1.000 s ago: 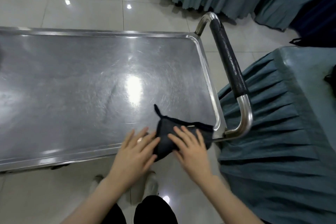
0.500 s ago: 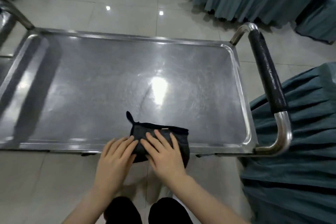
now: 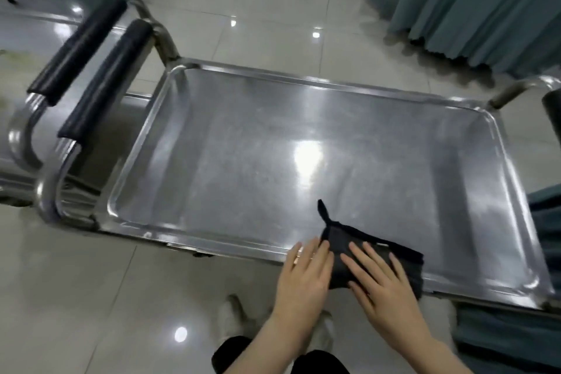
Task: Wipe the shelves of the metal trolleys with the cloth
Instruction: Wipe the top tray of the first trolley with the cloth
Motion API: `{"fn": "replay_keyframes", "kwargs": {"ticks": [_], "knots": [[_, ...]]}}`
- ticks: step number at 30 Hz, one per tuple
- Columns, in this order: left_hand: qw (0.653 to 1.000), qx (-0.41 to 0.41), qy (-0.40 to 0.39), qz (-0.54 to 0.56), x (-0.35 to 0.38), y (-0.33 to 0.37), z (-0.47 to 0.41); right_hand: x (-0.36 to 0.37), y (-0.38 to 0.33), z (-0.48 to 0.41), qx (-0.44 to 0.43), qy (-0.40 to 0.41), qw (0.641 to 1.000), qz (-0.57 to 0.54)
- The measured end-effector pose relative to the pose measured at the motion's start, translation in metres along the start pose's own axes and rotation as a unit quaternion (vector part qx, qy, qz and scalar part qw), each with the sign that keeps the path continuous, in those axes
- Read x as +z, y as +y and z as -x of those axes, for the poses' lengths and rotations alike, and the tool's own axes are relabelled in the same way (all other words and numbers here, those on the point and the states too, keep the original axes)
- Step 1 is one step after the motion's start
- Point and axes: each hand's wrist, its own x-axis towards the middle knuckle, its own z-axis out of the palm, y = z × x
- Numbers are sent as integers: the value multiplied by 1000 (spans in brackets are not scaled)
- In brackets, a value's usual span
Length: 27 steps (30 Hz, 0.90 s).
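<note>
You press the folded dark cloth (image 3: 361, 247) flat-handed, left hand (image 3: 305, 278) and right hand (image 3: 384, 288), mid-wipe on the steel trolley shelf (image 3: 243, 167); sweep leftward next.

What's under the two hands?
A dark cloth, pressed flat by the left hand and right hand on the trolley shelf. The shelf beneath the cloth is hidden.

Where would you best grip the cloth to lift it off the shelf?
Probably the thin tail sticking up at the cloth's far left corner, pinched from above. It stands free of both flat hands, left and right, which press the folded body.
</note>
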Motion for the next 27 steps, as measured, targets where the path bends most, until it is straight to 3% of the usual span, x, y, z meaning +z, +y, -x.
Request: {"fn": "replay_keyframes", "kwargs": {"ticks": [4,10,14,16,18,20,23,27], "knots": [[999,-29,-16,-41,-18,-65,29,18,-62,-45,-38,6,999,27],[981,-158,-18,-110,-67,-221,105,68,-222,-156,-130,-3,991,30],[968,-214,-24,-127,-99,-283,126,76,-298,-218,-154,-62,986,7],[979,-172,-2,-114,-113,-297,127,80,-313,-243,-183,-107,977,-15],[992,-68,39,-99,-125,-304,122,84,-313,-269,-205,-144,968,-20],[992,-36,90,-79,-137,-313,109,86,-303,-300,-172,-124,977,-22],[978,-109,162,-69,-151,-340,86,86,-290,-357,-53,-66,996,-4],[964,-113,242,-16,-150,-358,74,85,-296,-398,35,-82,996,9]]}}
